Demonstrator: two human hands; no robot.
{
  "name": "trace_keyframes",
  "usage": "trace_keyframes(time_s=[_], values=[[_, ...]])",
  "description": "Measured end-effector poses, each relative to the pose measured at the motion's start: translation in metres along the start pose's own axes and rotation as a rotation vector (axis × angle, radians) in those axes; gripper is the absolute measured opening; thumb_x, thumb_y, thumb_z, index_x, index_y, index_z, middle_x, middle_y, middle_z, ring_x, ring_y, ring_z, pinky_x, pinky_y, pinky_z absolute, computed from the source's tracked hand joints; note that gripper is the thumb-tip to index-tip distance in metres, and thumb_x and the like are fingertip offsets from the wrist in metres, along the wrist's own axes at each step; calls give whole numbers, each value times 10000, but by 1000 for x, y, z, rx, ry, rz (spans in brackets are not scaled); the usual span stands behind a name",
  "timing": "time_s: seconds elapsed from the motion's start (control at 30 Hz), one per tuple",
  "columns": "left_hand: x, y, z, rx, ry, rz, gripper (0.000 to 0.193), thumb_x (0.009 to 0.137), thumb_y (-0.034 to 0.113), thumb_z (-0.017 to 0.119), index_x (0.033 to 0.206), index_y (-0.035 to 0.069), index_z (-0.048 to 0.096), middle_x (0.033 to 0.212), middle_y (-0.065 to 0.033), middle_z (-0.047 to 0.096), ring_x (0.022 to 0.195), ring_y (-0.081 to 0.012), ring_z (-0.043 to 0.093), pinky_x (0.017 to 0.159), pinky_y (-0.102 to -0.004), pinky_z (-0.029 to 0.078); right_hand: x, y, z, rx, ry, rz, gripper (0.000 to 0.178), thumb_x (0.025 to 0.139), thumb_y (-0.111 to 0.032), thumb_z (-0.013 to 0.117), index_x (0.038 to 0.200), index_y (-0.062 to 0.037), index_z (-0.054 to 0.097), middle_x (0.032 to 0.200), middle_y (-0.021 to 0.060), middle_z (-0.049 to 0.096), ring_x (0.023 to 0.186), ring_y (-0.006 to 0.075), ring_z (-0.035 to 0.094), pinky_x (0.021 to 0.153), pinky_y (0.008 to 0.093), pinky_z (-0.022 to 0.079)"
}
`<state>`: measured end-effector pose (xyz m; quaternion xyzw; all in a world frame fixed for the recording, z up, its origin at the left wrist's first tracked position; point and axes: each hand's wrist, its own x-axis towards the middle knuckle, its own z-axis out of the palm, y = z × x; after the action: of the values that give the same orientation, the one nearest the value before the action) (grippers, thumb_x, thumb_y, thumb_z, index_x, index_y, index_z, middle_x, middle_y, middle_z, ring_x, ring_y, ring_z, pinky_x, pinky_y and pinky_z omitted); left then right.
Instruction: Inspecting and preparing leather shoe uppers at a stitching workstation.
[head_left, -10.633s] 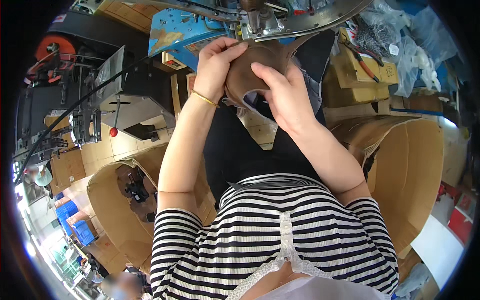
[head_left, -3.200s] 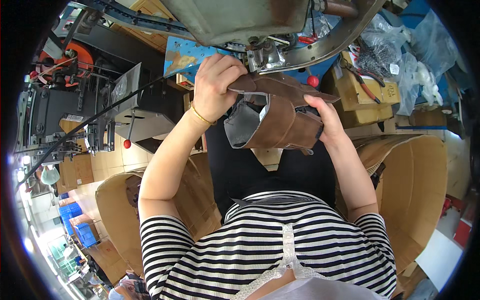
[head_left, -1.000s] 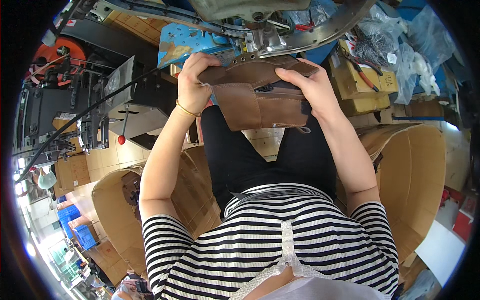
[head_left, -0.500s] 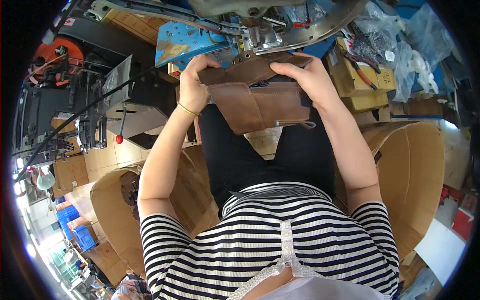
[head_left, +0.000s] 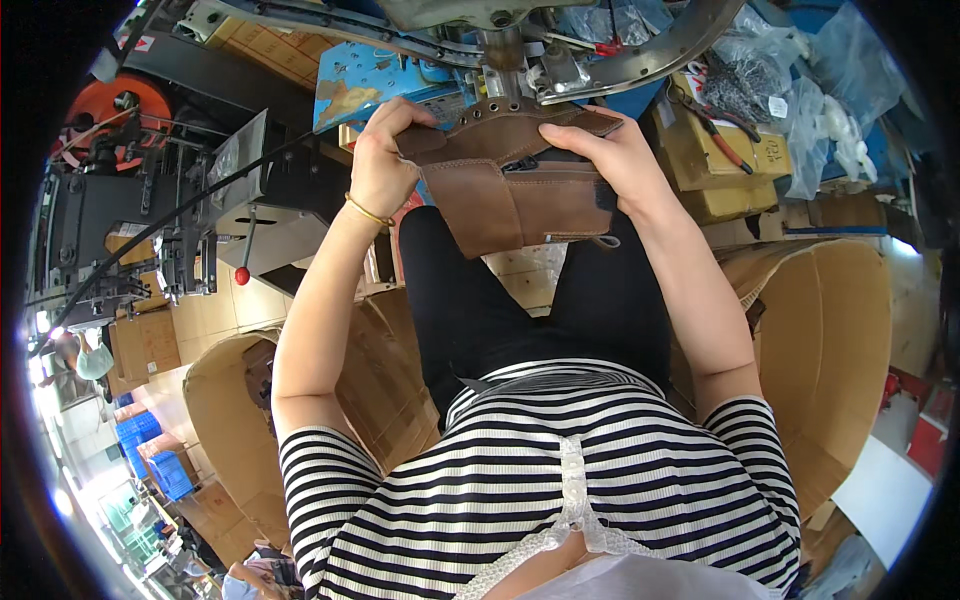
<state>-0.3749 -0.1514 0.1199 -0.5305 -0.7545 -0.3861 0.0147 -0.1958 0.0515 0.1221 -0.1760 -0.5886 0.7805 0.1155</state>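
Observation:
A brown leather boot upper (head_left: 470, 205) with stitched panels, a zip and a small grey loop is stretched between my hands. Metal eyelets run along its far edge, which lies at the working head of a metal eyelet machine (head_left: 503, 55). My left hand (head_left: 385, 160) grips the upper's left end, fingers folded over the far side. At the other end my right hand (head_left: 615, 160) holds on, thumb pressed flat on the leather. The fingers beneath are hidden. The near part of the upper hangs over my lap.
Large open cardboard boxes (head_left: 825, 350) stand on both sides of me. A dark machine with a red-knobbed lever (head_left: 242, 275) is at left. Pliers (head_left: 728, 145) lie on a carton (head_left: 720, 205) at right, near clear plastic bags (head_left: 850, 80). A curved metal rail (head_left: 665, 60) arches ahead.
The boot upper has shifted slightly, its near edge lifting away from me, and more eyelets show along the far edge. Both hands keep their grip. The machine's working head looks changed in position.

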Motion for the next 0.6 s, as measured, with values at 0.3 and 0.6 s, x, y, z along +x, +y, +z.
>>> trace_keyframes(time_s=[0.3,0.6], values=[[19,54,-47,83,-147,69,227,856,-4,570,1079,-3,612,1082,-134,622,1036,-260,592,898,-306,450,-33,-3,7,-365,-212,-150,534,768,-277,786,1149,29,570,987,83,664,912,138,603,822,286,481],[1,75,2,-627,-352,-534,197,734,86,784,890,28,678,728,-4,634,654,-55,554,600,-216,458,-46,-2,4,-213,-232,-362,499,750,-144,738,1189,-39,524,1062,86,602,1063,164,533,946,317,415]])
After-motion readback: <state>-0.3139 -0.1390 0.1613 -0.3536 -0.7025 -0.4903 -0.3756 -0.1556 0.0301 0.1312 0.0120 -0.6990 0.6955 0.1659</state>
